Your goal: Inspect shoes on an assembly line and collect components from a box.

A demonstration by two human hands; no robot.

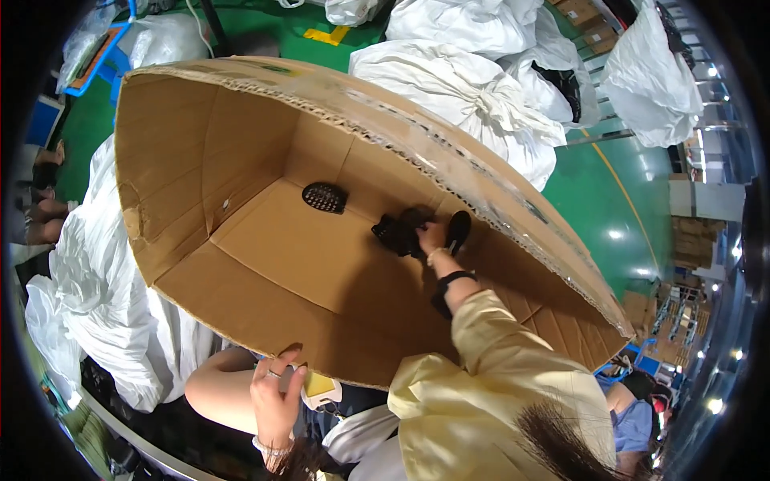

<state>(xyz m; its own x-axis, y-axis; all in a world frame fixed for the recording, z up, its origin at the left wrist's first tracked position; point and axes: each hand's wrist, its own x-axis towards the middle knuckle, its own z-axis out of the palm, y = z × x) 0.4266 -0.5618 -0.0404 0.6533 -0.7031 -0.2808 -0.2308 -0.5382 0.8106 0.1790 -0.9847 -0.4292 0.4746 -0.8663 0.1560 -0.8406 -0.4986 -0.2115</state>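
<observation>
A large cardboard box (265, 232) stands open in front of me. My left hand (277, 393) has its fingers bent over the near rim, holding the box's edge. Deep inside, my right hand (432, 237) is closed on a dark black piece (395, 235) whose exact kind I cannot make out. Just to the right of that hand is a smooth black oval piece (458, 231). Apart from these, a black oval piece full of small holes (325, 197) lies on the box floor near its far wall.
White stuffed sacks (457, 88) are piled beyond the box, and more white plastic bags (108, 272) lie at its left. A blue-framed cart (100, 60) stands at the far left. Another person (634, 417) is at the lower right, and someone's limbs (46, 196) show at the left.
</observation>
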